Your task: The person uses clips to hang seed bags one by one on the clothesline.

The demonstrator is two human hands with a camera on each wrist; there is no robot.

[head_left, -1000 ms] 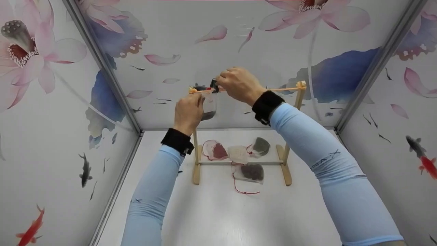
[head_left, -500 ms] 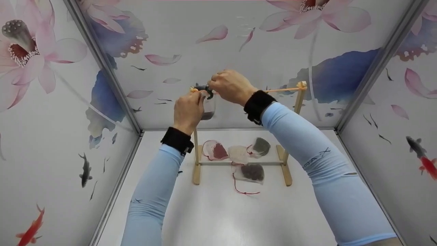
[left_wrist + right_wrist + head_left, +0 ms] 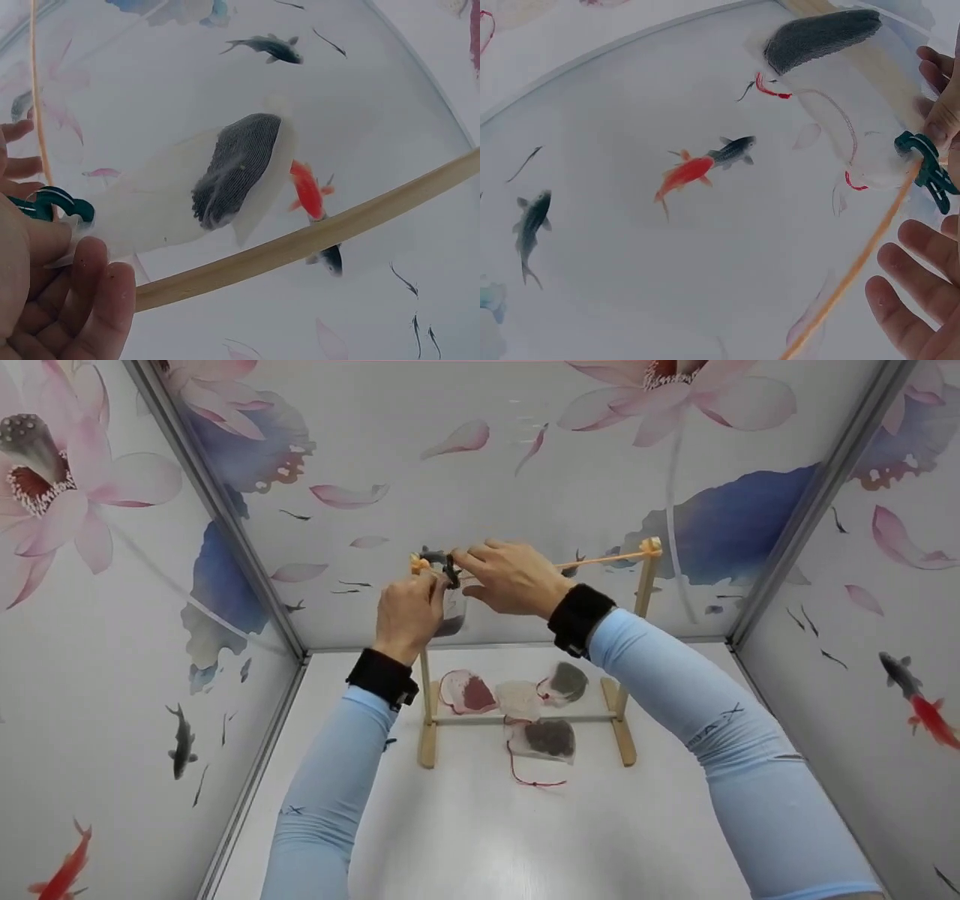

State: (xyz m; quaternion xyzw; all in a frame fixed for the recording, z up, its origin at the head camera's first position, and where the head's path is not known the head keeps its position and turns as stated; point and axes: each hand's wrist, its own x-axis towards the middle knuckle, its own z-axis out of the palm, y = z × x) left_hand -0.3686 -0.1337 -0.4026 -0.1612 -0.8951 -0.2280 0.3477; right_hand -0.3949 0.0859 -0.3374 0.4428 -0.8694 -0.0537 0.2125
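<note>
Below the cord [image 3: 600, 560], the pouch [image 3: 244, 169] is pinched at its top by the left hand [image 3: 409, 615]. On the cord, a clip [image 3: 928, 159] is seen; just beside it, the right hand [image 3: 517, 577] is held released.

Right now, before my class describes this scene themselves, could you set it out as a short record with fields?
Left hand: pinches the top of a translucent pouch
Right hand: fingers extended near the green clip
Clip: at the orange cord; its hold on the pouch is unclear
Translucent pouch: hangs below the cord, dark contents
Wooden stand: cord strung across its top
On the table: reddish pouch, pale pouch, grey-green pouch, dark pouch
</note>
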